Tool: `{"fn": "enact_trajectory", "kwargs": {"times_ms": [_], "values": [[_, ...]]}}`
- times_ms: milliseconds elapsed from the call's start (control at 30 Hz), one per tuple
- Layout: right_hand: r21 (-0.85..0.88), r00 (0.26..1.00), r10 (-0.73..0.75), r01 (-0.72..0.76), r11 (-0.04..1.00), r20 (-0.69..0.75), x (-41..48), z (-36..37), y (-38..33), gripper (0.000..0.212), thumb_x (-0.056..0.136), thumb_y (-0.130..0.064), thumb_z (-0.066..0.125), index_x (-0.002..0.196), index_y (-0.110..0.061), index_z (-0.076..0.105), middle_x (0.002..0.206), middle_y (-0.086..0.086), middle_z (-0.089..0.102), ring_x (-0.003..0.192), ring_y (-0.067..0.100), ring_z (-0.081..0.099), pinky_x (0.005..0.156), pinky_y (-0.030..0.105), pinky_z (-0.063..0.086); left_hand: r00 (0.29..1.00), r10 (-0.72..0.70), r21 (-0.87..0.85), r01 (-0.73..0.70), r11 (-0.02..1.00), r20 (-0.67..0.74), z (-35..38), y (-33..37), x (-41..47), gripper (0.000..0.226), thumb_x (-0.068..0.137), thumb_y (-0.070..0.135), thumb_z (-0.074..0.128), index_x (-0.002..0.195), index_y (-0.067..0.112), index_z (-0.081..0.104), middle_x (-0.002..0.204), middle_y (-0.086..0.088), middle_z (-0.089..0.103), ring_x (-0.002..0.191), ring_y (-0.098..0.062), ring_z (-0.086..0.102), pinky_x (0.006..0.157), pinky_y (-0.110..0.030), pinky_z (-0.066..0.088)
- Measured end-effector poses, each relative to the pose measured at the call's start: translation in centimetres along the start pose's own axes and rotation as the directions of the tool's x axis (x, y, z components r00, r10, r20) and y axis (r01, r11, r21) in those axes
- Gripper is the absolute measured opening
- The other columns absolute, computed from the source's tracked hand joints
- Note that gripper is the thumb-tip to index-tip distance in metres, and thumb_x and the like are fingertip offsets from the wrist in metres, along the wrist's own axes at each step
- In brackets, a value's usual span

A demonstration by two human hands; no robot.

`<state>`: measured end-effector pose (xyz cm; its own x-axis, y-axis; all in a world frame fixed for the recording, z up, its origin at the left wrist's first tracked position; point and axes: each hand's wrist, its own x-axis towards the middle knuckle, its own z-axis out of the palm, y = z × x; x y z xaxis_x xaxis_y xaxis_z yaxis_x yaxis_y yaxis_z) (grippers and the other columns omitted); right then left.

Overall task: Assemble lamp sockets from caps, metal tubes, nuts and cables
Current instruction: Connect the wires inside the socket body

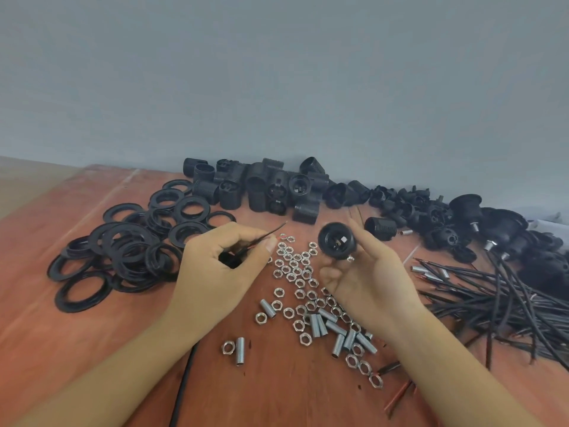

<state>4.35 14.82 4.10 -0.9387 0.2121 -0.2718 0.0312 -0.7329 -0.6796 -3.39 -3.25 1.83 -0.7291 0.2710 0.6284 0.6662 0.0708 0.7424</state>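
Black plastic cap held in our right hand, our left hand pinching a cable beside it, not yet threaded, we judge; nuts and metal tubes wait below, several wired sockets lie far right

No text, label, brand or number can be read on the black plastic socket parts, silver metal nuts or reddish wooden table.
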Motion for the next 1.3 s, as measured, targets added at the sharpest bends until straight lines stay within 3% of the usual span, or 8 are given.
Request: {"fn": "enact_trajectory", "kwargs": {"times_ms": [233,433,600,700,867,1000,1167,1300], "values": [[0.015,0.999,0.036,-0.035,0.999,-0.035,0.2,0.0,1.1,0.038,0.08,-0.034,0.067,0.102,-0.003,0.06,0.088,0.011,0.059,0.054,0.014,0.049,0.041,0.019,0.039,0.989,0.122,0.076,-0.129,0.989,0.085,0.2,0.9,0.0,0.013,0.089,0.028,0.059,0.093,0.023,0.07,0.077,0.013,0.063,0.067,-0.009,0.059,0.064,-0.011,0.042],[-0.042,0.999,-0.03,0.03,0.999,0.017,0.1,-0.6,1.3,0.046,0.077,-0.037,0.074,0.105,-0.001,0.067,0.101,0.019,0.073,0.089,0.023,0.073,0.059,0.022,0.057,0.993,0.084,0.085,-0.09,0.992,0.078,0.3,0.5,-0.2,0.007,0.087,0.021,0.065,0.086,0.017,0.071,0.073,0.002,0.063,0.067,-0.016,0.058,0.063,-0.025,0.047],[-0.091,0.998,-0.021,0.016,0.996,-0.058,0.4,-0.1,1.4,0.057,0.073,-0.049,0.068,0.11,-0.006,0.062,0.083,0.009,0.063,0.058,0.013,0.056,0.046,0.023,0.047,0.994,0.067,0.084,-0.074,0.994,0.086,0.3,0.5,-0.1,0.005,0.083,0.022,0.069,0.08,0.019,0.072,0.065,0.01,0.054,0.061,-0.012,0.053,0.061,-0.015,0.041],[-0.047,0.998,-0.047,0.045,0.998,-0.042,0.4,-0.2,1.3,0.052,0.075,-0.043,0.068,0.113,-0.007,0.062,0.088,0.011,0.059,0.06,0.016,0.057,0.049,0.024,0.048,0.992,0.077,0.095,-0.087,0.992,0.102,0.3,0.6,-0.1,0.006,0.083,0.022,0.069,0.082,0.018,0.074,0.064,0.011,0.05,0.059,-0.008,0.05,0.061,-0.012,0.039],[-0.002,1.0,0.006,-0.006,1.0,0.016,-0.1,-0.1,1.3,0.038,0.086,-0.037,0.065,0.095,-0.001,0.073,0.102,0.021,0.073,0.092,0.027,0.074,0.06,0.025,0.058,0.993,0.043,0.095,-0.053,0.994,0.111,0.4,0.5,-0.1,0.009,0.084,0.025,0.066,0.081,0.019,0.072,0.059,0.003,0.045,0.055,-0.01,0.047,0.06,-0.013,0.04],[0.02,0.999,0.033,-0.033,0.999,0.01,-0.4,0.5,1.9,0.033,0.081,-0.038,0.07,0.067,-0.009,0.079,0.099,0.019,0.074,0.095,0.027,0.073,0.061,0.024,0.059,0.992,0.024,0.08,-0.034,0.996,0.127,0.4,0.7,-0.2,0.009,0.086,0.025,0.064,0.081,0.02,0.07,0.06,0.007,0.05,0.055,-0.009,0.05,0.059,-0.013,0.04],[0.116,0.999,0.043,-0.04,0.992,-0.021,-0.8,1.1,2.3,0.033,0.085,-0.032,0.069,0.087,0.001,0.072,0.098,0.022,0.073,0.091,0.028,0.074,0.062,0.027,0.06,0.984,0.079,0.088,-0.094,0.992,0.161,0.6,1.2,-0.5,0.009,0.087,0.017,0.063,0.081,0.016,0.069,0.059,0.015,0.047,0.055,-0.005,0.049,0.059,-0.009,0.037],[0.032,0.999,0.044,-0.044,0.998,0.016,-0.9,1.3,2.7,0.034,0.084,-0.037,0.068,0.077,-0.006,0.078,0.095,0.018,0.074,0.082,0.023,0.074,0.066,0.025,0.059,0.982,0.082,0.062,-0.094,0.994,0.17,0.7,1.4,-0.5,0.008,0.087,0.018,0.064,0.083,0.016,0.071,0.058,0.014,0.048,0.055,-0.006,0.049,0.058,-0.011,0.039]]}}
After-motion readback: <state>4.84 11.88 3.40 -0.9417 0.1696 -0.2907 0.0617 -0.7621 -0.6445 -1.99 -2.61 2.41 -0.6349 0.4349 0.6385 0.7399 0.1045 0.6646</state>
